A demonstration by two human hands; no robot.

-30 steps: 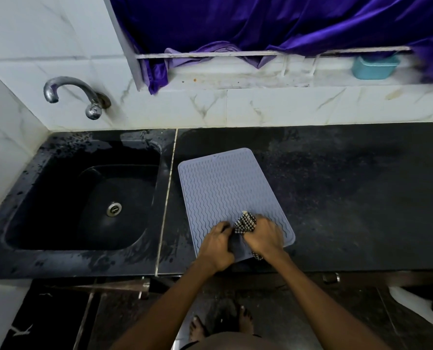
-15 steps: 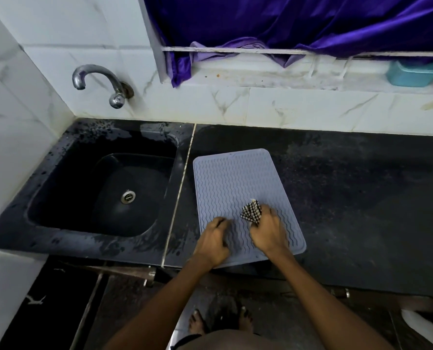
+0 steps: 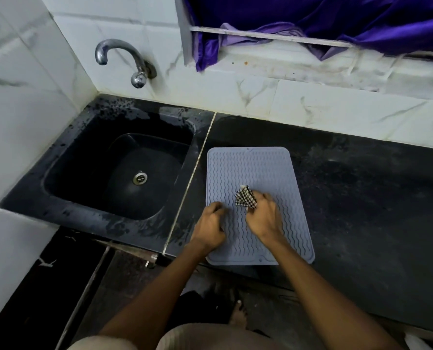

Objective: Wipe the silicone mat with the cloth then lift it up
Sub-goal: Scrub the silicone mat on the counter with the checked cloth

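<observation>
Wiping is underway: the right hand point(image 3: 262, 218) clutches the cloth point(image 3: 245, 196) on the mat point(image 3: 250, 170); the left hand point(image 3: 210, 224), fingers seemingly curled, steadies it. Lifting remains.

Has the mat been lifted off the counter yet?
No, the silicone mat lies flat on the black counter, with the right hand holding the checked cloth on it.
</observation>
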